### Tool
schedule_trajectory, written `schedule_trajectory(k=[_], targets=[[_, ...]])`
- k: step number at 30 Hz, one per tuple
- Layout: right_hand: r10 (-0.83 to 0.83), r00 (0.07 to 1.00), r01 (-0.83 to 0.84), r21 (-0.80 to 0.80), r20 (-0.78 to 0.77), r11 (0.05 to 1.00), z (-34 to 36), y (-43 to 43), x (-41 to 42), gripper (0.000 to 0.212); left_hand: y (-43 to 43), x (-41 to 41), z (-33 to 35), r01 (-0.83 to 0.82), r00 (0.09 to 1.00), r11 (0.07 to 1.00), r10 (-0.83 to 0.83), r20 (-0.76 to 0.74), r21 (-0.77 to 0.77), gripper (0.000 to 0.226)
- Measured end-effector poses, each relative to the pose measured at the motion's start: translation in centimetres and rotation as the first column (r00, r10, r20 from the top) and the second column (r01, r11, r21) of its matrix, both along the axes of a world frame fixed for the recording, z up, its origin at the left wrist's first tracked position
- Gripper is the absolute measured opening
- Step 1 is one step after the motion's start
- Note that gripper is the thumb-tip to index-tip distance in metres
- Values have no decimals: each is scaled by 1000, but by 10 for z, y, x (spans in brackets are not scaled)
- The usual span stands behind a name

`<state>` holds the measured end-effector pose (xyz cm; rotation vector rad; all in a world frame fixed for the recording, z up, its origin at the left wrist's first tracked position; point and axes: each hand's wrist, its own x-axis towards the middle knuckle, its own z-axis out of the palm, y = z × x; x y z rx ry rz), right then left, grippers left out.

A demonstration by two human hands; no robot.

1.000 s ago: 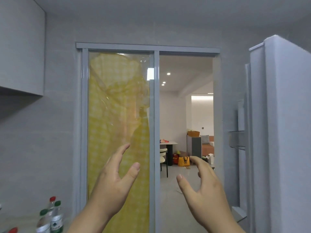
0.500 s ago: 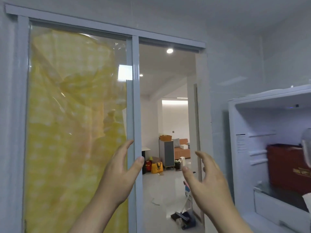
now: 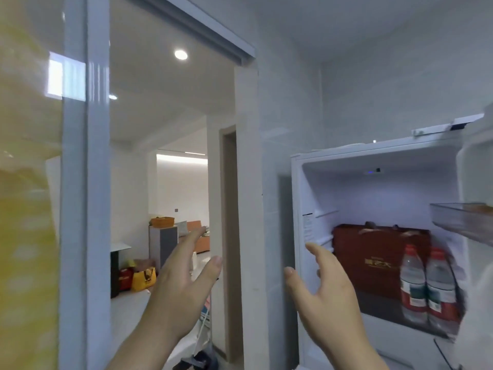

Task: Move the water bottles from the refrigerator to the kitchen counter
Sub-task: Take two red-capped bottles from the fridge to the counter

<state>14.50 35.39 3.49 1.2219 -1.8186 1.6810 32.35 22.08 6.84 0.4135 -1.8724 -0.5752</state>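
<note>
Step in hand, by my reading: the reach into the open refrigerator for another pair of bottles. Nothing is carried at present.

Left hand (image 3: 181,284): raised in front of the doorway, palm turned inward, fingers spread wide and thumb out. Empty. It is well left of the refrigerator (image 3: 373,161).

Right hand (image 3: 324,292): also raised, fingers loosely splayed, holding nothing. Fingertips overlap the refrigerator's left inner wall in view; contact cannot be told.

Two water bottles (image 3: 426,284), red caps and red labels, stand upright side by side at the right of the shelf, in front of a dark red box (image 3: 373,257).

Next move likely calls for both hands to travel right and inward, one around each bottle.
</note>
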Motion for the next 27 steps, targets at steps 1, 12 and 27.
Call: schedule_trajectory(k=[1,12,27], targets=[[-27,1000,27,-2,6,1000,-4,-7,-14,65,-11,-17,-2,28,1000,1000,-28,0,-6,53],[-298,951,297,19,83,955,-23,-47,-166,68,-89,-209,-25,273,962,962,-273,21,9,60],[-720,679,705,147,140,693,-45,-18,-333,63,-86,-497,-55,754,645,624,-762,-57,204,54]])
